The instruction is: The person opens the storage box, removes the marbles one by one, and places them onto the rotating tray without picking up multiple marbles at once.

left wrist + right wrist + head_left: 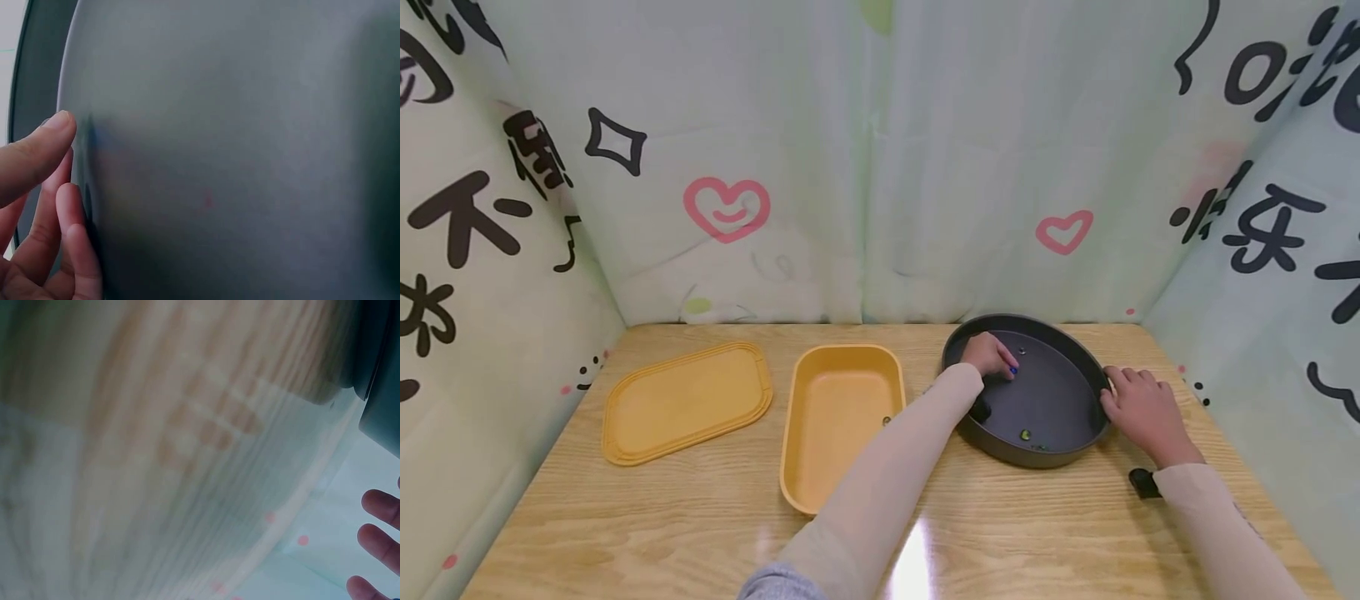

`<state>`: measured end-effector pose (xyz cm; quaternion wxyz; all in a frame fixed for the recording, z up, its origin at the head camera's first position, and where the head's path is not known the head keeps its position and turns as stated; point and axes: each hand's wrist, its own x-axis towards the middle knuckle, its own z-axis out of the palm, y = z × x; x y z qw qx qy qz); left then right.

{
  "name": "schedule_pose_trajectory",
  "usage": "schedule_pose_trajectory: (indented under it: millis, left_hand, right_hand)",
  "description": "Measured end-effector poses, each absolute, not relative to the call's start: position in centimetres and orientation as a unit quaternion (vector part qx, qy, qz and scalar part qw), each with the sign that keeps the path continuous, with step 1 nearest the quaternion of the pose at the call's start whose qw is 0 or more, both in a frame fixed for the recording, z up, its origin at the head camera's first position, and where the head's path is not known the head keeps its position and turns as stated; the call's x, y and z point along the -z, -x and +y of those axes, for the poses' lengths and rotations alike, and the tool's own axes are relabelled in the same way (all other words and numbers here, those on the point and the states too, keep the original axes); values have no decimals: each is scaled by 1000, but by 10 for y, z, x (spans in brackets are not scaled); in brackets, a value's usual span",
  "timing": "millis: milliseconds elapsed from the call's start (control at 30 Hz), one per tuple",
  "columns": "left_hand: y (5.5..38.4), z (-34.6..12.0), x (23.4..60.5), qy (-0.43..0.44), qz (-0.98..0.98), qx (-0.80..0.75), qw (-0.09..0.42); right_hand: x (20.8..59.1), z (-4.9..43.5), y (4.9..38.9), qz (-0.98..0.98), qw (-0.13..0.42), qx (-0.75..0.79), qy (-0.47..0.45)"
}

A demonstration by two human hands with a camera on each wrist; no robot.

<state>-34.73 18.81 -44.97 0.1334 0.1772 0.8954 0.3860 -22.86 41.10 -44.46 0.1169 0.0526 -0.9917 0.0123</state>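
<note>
A round dark pan (1052,392) stands at the right of the table. My left hand (991,357) is inside it near the left wall, thumb and fingertips pinching a small blue marble (1013,370). In the left wrist view the thumb (47,144) and fingers come together; the marble itself is hidden there. Small glass marbles lie on the pan floor: a pale one (1022,351) toward the back and a greenish one (1026,434) near the front. My right hand (1146,412) touches the pan's right rim from outside, and its fingers (378,544) look extended in the right wrist view.
Left of the pan stands a yellow rectangular container (842,400) with a small marble (887,420) by its right wall, partly behind my left forearm. A flat yellow lid (688,400) lies farther left on the wooden table (647,533). Printed curtains (865,167) enclose the table.
</note>
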Motion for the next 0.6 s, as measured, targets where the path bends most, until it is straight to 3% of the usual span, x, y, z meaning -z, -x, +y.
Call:
schedule_pose_trajectory:
  millis: [600]
  left_hand:
    - [346, 188, 447, -164, 902, -375, 138]
  right_hand:
    - [445, 412, 228, -991, 120, -19, -53]
